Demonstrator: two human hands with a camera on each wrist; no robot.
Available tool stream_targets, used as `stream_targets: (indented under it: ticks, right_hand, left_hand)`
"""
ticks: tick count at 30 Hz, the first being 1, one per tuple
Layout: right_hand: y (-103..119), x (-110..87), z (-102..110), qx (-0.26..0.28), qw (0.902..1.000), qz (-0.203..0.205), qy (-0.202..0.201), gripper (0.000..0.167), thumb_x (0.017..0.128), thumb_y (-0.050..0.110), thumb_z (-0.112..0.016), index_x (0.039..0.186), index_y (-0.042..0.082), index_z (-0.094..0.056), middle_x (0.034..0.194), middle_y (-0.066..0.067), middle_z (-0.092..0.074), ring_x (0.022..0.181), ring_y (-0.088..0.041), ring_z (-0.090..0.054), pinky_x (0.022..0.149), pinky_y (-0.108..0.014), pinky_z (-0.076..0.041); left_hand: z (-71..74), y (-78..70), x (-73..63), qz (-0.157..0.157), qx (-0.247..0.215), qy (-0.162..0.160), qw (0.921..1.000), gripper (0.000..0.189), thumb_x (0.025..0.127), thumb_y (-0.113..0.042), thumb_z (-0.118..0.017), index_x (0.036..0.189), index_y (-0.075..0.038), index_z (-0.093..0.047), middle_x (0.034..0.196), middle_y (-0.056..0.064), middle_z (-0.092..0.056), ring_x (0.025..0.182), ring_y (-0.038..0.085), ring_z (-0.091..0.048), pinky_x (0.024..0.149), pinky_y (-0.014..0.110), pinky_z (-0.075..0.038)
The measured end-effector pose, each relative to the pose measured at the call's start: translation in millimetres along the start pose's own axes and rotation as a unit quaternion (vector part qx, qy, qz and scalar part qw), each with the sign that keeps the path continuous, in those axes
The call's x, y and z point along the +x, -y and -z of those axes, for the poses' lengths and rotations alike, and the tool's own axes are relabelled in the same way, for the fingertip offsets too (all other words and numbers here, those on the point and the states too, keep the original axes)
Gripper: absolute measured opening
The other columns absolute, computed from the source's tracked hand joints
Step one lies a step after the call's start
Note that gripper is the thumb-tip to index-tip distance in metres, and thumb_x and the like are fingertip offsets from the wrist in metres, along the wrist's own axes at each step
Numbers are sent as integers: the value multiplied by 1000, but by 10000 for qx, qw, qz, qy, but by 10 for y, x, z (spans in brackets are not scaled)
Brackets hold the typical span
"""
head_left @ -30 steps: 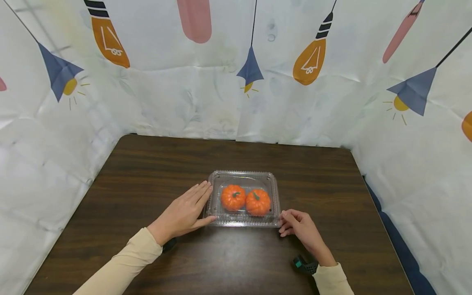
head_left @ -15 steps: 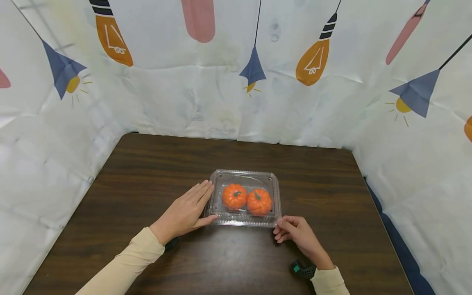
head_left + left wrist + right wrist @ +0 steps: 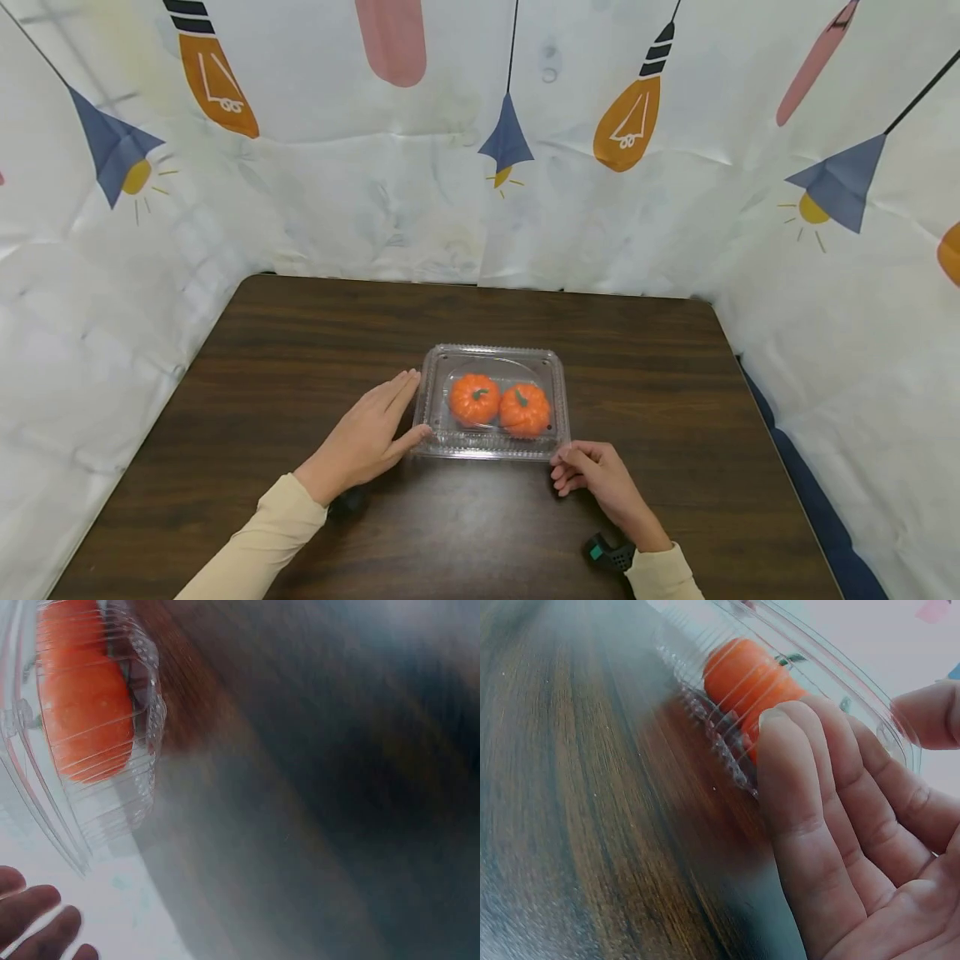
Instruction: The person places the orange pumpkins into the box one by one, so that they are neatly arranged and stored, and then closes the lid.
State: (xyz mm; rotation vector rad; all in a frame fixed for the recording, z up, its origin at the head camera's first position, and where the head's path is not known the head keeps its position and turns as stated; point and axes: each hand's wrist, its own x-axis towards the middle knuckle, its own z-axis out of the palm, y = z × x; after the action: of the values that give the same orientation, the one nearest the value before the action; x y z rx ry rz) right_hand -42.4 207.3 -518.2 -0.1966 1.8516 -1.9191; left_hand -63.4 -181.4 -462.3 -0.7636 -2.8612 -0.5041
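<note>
A clear plastic clamshell container (image 3: 495,450) sits on the table, its lid down over two small orange pumpkins with green stems, a left pumpkin (image 3: 474,400) and a right pumpkin (image 3: 524,411). My left hand (image 3: 363,433) lies along the container's left side with straight fingers and the thumb out toward its front left corner. In the left wrist view, its fingertips (image 3: 46,919) show apart from the rim. My right hand (image 3: 600,477) pinches the rim at the front right corner. The right wrist view shows the thumb (image 3: 930,716) over the rim and the fingers curled below.
The dark wood-grain table (image 3: 337,325) extends around the container. White cloth (image 3: 420,208) printed with lamps and bulbs hangs behind it and at both sides. A dark wrist device (image 3: 611,552) is on the right wrist. Dark blue material (image 3: 813,500) shows beyond the table's right edge.
My left hand has drawn back slightly to the left from the container's edge. The right hand has slid left along the front right corner. The container has stayed nearly in place.
</note>
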Motion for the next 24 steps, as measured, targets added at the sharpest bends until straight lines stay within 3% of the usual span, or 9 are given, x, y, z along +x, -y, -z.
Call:
stream_targets:
  ticks: [2,5,10,15,24]
  right_hand:
    - [-2,5,-7,21,10000,-25,-5,47,108,20,-53,111,-27,-58,83,5,-75,71,-7,-72,67,-28,-64]
    - [1,6,-14,54,9999,-139,-35,45,108,19,-52,111,-26,-59,82,4,-74,71,-8,-72,67,-28,-65]
    - [23,7,-27,57,9996,-280,-75,43,107,17,-50,112,-24,-60,82,4,-74,71,-8,-71,68,-28,-64]
    - [25,9,-32,76,9995,-292,-53,45,107,18,-48,113,-26,-59,83,4,-74,71,-8,-71,67,-27,-64]
    - [-8,14,-38,157,9993,-325,-78,48,108,23,-49,116,-23,-60,85,3,-73,72,-9,-70,67,-28,-64]
  left_hand:
    - [-18,6,-37,499,-513,60,9974,74,104,-48,-58,157,-1,-39,157,20,-51,143,40,-53,116,60,-45]
    - [-67,13,-89,1029,-1286,26,9863,64,105,-43,-57,154,-5,-41,143,15,-65,132,37,-63,108,60,-51]
    - [-176,9,-152,1286,-2080,-46,9696,46,104,-34,-63,141,-9,-51,116,2,-75,109,22,-74,94,45,-61]
    - [-242,-6,-180,1408,-2464,-103,9588,36,104,-28,-63,134,-10,-57,110,1,-76,100,16,-75,86,30,-62]
    - [-302,-30,-209,1878,-2546,132,9486,33,106,-35,-58,127,-11,-67,109,1,-78,96,13,-74,83,28,-60]
